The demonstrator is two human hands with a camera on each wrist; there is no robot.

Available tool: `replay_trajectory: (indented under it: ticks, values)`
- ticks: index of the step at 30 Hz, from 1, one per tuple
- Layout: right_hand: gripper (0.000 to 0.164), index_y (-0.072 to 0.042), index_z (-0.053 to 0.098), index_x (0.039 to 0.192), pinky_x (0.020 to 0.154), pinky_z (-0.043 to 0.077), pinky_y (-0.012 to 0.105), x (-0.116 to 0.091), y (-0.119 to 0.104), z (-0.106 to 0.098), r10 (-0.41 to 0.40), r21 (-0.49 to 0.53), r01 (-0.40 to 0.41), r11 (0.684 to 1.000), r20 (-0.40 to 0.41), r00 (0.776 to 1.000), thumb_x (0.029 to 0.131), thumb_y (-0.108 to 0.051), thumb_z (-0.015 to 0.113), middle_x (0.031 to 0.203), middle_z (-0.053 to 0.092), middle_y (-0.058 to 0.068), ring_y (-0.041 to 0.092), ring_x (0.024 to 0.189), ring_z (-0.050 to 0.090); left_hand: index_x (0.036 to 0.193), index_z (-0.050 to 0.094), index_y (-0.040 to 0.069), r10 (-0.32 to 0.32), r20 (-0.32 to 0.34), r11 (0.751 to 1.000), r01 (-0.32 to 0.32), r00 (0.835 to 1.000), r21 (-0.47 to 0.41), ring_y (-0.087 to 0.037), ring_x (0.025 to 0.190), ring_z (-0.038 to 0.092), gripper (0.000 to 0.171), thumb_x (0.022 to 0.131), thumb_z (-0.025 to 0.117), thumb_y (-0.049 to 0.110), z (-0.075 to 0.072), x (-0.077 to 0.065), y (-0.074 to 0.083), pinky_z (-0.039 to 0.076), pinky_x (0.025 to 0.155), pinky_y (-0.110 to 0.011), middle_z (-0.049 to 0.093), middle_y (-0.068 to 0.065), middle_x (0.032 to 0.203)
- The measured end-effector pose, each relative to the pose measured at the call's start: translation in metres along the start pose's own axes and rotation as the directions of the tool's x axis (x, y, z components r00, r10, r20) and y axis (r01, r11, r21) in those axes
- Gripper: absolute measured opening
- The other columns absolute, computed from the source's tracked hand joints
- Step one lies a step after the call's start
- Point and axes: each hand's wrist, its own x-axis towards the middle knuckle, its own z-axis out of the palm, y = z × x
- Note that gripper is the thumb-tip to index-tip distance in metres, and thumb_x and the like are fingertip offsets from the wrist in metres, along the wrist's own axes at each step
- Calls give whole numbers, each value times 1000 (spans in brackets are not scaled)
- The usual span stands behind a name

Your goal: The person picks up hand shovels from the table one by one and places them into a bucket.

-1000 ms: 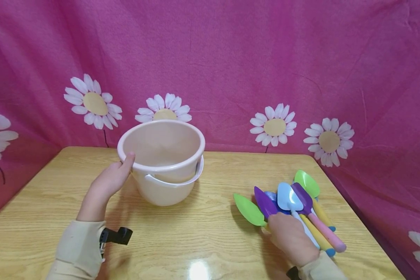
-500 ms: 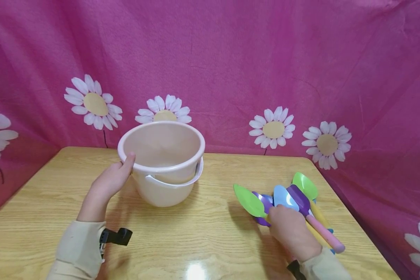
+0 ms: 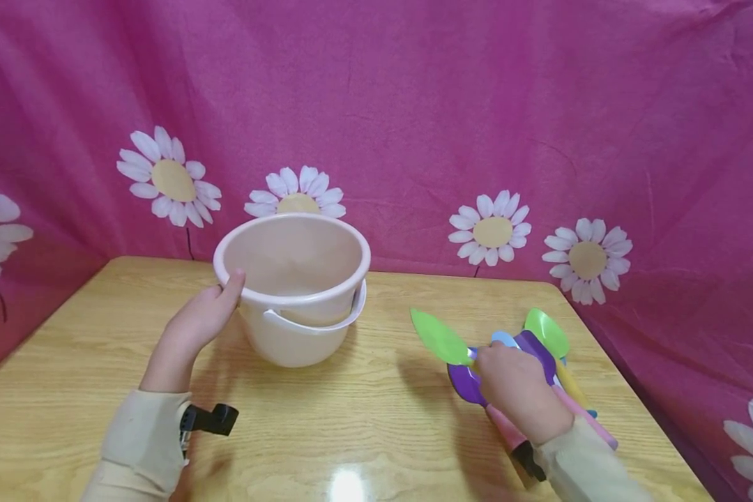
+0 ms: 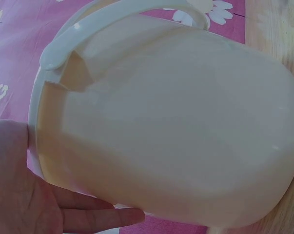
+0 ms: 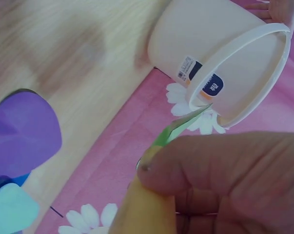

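Note:
A pale pink bucket (image 3: 298,345) stands upright on the table, its handle hanging down at the front. My left hand (image 3: 197,321) grips the bucket's left rim, thumb over the edge; in the left wrist view its fingers (image 4: 95,220) lie along the outer wall. My right hand (image 3: 523,390) holds a toy trowel with a green blade (image 3: 439,338), raised over the table. Its yellow handle (image 5: 144,207) shows in the right wrist view, pinched under the thumb. Beneath that hand lies a pile of toy shovels, including a purple shovel (image 3: 467,383), partly hidden by the hand.
Also in the pile are another purple shovel (image 3: 537,353), a light blue shovel (image 3: 505,339) and a second green one (image 3: 546,331). The wooden table (image 3: 376,425) extends between bucket and pile. A magenta daisy-print cloth (image 3: 389,125) hangs behind and at both sides.
My right hand has lifted the green trowel off the pile, its blade rising up and slightly left. Shovels under it have shifted. The left hand still holds the bucket's rim.

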Motion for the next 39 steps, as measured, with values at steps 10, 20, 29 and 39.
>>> replay_trajectory:
  ticks: [10, 20, 29, 39]
  values:
    - [8, -1, 58, 79, 42, 42, 29, 4, -4, -14, 11, -12, -11, 1000, -21, 1000, 79, -7, 63, 65, 46, 7, 18, 55, 45, 139, 18, -5, 12, -13, 1000, -12, 1000, 23, -46, 123, 26, 84, 89, 9, 61, 1, -2, 1, 23, 92, -62, 25, -29, 138]
    - [5, 0, 57, 76, 39, 41, 25, 3, -6, -25, -45, -33, 42, 999, -101, 994, 78, -1, 61, 63, 43, 7, 17, 52, 42, 139, 17, -5, -9, -4, 1000, 9, 1000, 29, -47, 123, 26, 83, 89, 8, 61, 2, -4, 0, 24, 91, -63, 23, -29, 139]
    - [4, 1, 59, 79, 43, 44, 27, 6, -7, -33, -41, -11, 40, 999, -90, 995, 81, -2, 60, 65, 45, 8, 19, 55, 44, 139, 17, -5, 0, -2, 999, 0, 1000, 35, -46, 123, 25, 82, 89, 8, 60, -1, -2, 2, 23, 92, -62, 22, -29, 139]
    - [10, 4, 58, 83, 43, 45, 29, 8, -8, -42, -57, -16, 55, 998, -135, 989, 81, -6, 62, 68, 48, 10, 20, 55, 46, 140, 16, -4, -9, 2, 1000, 9, 1000, 21, -47, 123, 25, 84, 88, 7, 61, -1, -2, 2, 24, 91, -63, 21, -29, 139]
